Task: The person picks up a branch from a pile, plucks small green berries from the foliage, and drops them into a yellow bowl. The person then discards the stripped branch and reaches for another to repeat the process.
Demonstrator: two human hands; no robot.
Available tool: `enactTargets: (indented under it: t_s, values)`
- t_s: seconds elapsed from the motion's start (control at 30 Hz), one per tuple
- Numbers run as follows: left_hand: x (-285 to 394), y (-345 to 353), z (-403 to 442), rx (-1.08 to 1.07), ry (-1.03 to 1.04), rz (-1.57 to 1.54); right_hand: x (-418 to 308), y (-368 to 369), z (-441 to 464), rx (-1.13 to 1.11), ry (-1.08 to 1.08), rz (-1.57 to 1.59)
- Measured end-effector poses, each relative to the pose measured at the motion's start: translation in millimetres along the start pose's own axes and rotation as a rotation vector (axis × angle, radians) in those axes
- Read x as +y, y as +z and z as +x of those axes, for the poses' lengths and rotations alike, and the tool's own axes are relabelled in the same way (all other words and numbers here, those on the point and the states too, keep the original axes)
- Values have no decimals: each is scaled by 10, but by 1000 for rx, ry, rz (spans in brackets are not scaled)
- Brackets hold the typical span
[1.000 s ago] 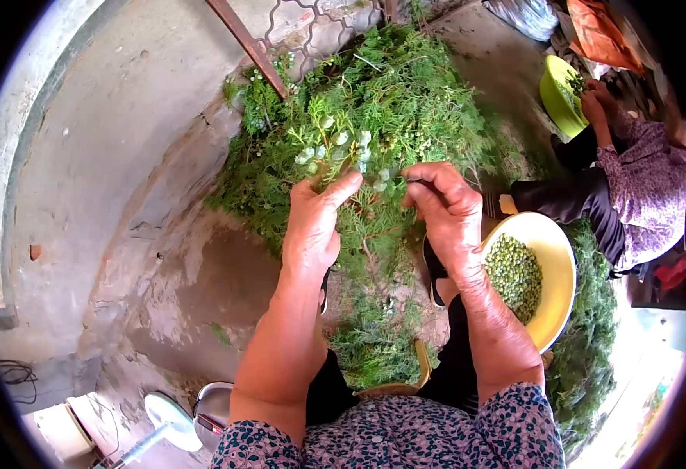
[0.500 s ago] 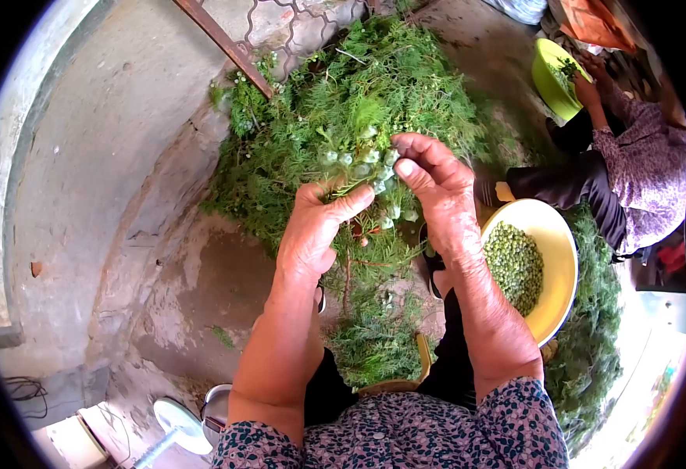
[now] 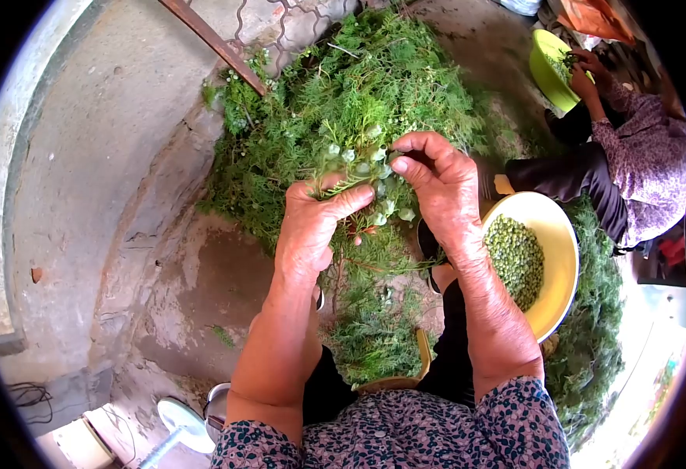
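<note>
My left hand [image 3: 312,227] is closed around a leafy evergreen sprig [image 3: 348,184], thumb pressed on its stem. Several pale green, knobbly cones [image 3: 363,167] cluster on the sprig above and beside the thumb. My right hand [image 3: 446,186] pinches with thumb and forefinger at a green cone [image 3: 395,156] on the right side of the cluster; the fingertips partly hide it. Beyond both hands spreads a big heap of cut evergreen branches [image 3: 390,70]. To the right of my right forearm, a yellow basin [image 3: 563,266] holds many small green cones [image 3: 513,262].
Another person [image 3: 648,172] sits at the right, hands over a lime-green basin [image 3: 547,74]. More greenery [image 3: 597,313] lies beside the yellow basin, and stripped-looking sprigs [image 3: 374,336] lie between my legs. A curved concrete wall [image 3: 85,172] and a brown bar [image 3: 214,43] are at the left.
The sprig and its cones have shifted slightly in my left hand. My right fingertips stay at the cluster's right side. The co-worker's hands have moved slightly over the lime-green basin.
</note>
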State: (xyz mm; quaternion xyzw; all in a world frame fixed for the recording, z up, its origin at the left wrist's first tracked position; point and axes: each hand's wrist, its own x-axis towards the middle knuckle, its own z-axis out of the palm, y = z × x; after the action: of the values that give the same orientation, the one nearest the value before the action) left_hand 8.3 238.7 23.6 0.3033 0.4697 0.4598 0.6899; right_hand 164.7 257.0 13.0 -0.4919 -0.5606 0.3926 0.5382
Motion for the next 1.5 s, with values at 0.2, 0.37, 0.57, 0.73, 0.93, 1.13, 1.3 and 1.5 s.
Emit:
enactTargets:
  t_s: [0.2, 0.37, 0.57, 0.73, 0.93, 1.13, 1.3, 1.5]
  values:
    - [-19, 18, -27, 29, -2, -37, -71, -148, 162, 270, 139, 201]
    - [-69, -2, 7, 69, 98, -91, -32, -239, 127, -84, 445, 806]
    - [-84, 21, -11, 84, 130, -59, -193, -117, 51, -209, 199, 103]
    - [-50, 72, -54, 118, 126, -73, -60, -111, 45, -227, 152, 89]
    - [-91, 43, 7, -10, 135, -76, -85, -81, 18, -132, 538, 369]
    - [-60, -72, -22, -17, 107, -154, -134, -196, 145, -17, 556, 841]
    - [-65, -52, -1, 15, 102, -150, -43, -128, 41, -200, 490, 748]
    - [-85, -5, -12, 19, 87, -113, -101, -47, -24, -138, 526, 527]
